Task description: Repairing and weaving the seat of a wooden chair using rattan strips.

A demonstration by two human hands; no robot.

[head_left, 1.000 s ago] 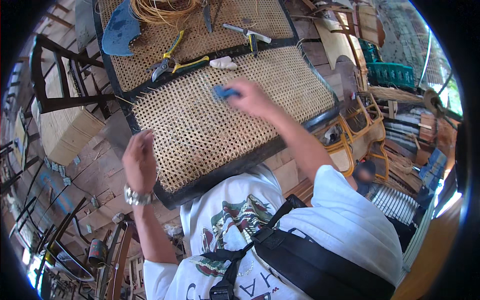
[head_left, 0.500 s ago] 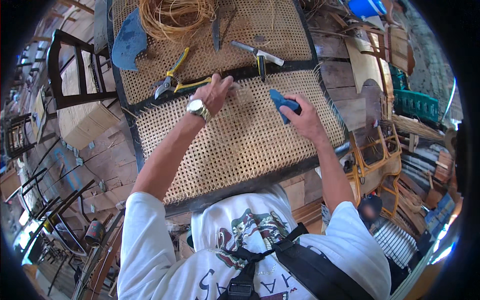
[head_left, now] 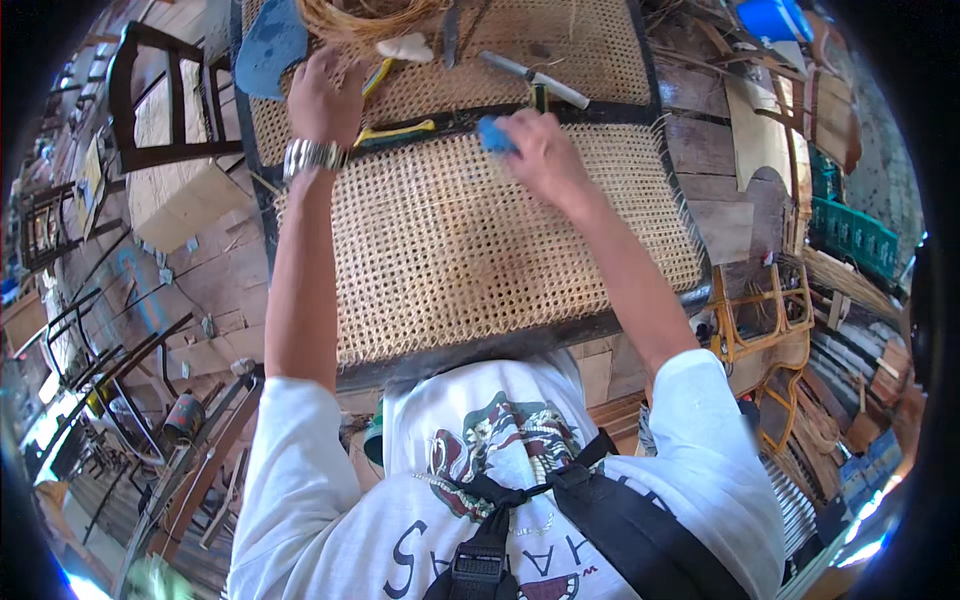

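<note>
A woven cane panel (head_left: 480, 240) in a dark frame lies across in front of me. My right hand (head_left: 545, 160) is closed around a blue angular piece (head_left: 494, 134) at the panel's far edge, by the dark crossbar; the fingers hide part of it. At the far left, my left hand (head_left: 326, 100) reaches over yellow-handled cutters (head_left: 400, 131), fingers apart and slightly blurred. The hand and wrist hide the cutters' blades. A white lump (head_left: 405, 46) rests on the upper cane section, right of this hand. Just past my right hand lies a hammer-like tool (head_left: 560, 88) with a pale head.
Coiled cane strands (head_left: 375, 18) and a flat blue piece (head_left: 272, 50) lie on the upper section, with a knife-like blade (head_left: 451, 35) nearby. A dark chair (head_left: 150, 100) stands to the left, an orange-brown rattan frame (head_left: 765, 315) to the right. Loose cane ends stick out along the panel's right edge.
My left hand has moved from the panel toward the far left, over the cutters. My right hand has carried the blue piece left and away from me. The white lump now shows on the upper section.
</note>
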